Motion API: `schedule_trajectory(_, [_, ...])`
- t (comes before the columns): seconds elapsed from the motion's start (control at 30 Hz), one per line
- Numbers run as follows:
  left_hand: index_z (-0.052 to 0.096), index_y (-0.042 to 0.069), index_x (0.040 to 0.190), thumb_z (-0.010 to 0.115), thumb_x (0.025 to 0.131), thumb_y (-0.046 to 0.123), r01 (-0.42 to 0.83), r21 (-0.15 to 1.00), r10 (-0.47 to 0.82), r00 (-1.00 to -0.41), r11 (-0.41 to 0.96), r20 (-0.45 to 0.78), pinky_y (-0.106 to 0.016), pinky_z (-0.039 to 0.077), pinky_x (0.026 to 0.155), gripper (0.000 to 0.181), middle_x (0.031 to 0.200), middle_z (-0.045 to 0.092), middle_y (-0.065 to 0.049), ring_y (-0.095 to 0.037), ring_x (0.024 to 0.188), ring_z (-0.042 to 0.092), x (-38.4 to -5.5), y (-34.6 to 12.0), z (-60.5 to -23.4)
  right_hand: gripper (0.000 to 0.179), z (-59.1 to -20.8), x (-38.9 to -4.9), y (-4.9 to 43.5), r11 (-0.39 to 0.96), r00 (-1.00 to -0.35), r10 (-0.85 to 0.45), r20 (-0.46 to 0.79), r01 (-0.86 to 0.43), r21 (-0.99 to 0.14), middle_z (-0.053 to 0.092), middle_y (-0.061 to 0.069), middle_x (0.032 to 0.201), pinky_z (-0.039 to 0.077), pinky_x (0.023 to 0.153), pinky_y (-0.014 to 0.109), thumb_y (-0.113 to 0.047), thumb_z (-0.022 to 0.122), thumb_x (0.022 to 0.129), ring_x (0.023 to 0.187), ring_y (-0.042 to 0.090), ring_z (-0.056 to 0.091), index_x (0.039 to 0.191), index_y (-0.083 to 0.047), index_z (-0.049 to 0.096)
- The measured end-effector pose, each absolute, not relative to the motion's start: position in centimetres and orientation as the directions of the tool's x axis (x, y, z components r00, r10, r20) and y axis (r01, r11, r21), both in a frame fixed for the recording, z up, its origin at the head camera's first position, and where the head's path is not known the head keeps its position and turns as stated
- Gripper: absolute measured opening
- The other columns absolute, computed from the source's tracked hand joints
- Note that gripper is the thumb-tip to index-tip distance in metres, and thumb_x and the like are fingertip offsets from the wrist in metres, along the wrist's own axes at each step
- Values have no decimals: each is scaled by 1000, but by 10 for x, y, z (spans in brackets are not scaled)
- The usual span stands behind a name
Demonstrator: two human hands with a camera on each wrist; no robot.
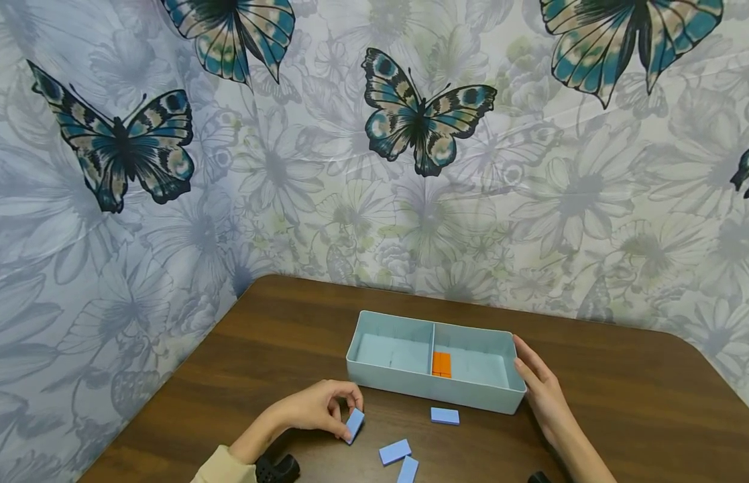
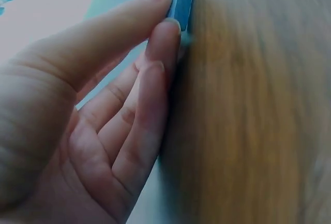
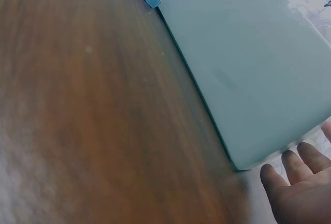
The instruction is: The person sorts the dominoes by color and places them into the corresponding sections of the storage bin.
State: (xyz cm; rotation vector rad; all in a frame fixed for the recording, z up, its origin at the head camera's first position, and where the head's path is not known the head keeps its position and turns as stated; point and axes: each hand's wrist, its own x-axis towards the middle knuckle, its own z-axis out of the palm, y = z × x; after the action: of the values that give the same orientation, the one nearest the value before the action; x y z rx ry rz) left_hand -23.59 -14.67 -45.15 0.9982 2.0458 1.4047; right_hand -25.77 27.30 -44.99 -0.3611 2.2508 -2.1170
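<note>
Between thumb and fingertips, my left hand pinches a light blue block, held tilted close over the table. In the left wrist view the same blue block shows at the tips of the thumb and index finger. My right hand rests its fingers against the right end of a pale blue-green box. In the right wrist view, fingertips lie right at that end wall. A divider splits the box into two compartments. Orange blocks lie in the right compartment, against the divider.
Three more light blue blocks lie on the wooden table: one block before the box, another block nearer, and a third block at the lower frame edge. A butterfly-patterned cloth hangs behind the table.
</note>
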Motion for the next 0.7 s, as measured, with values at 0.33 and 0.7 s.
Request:
schedule_trajectory(0.33, [64,0,100,68,86,4,311,943,733,-669,122,126,-34,54,57,16,80,66,-9,-10,64,61,-240,-142,-460,53,-452,-254,273,58,-982,-161,103,-114,-992,15,16,152,38,89,21,-26,37,103,124,16,33,150,-11,17])
schedule_trajectory(0.7, [71,-2,101,68,86,9,224,963,593,-800,151,93,-27,53,57,19,80,70,-6,-13,65,63,-240,-139,-458,53,-452,-259,275,21,-975,-190,116,-122,-992,12,13,153,38,87,15,-24,36,104,122,5,34,151,-10,16])
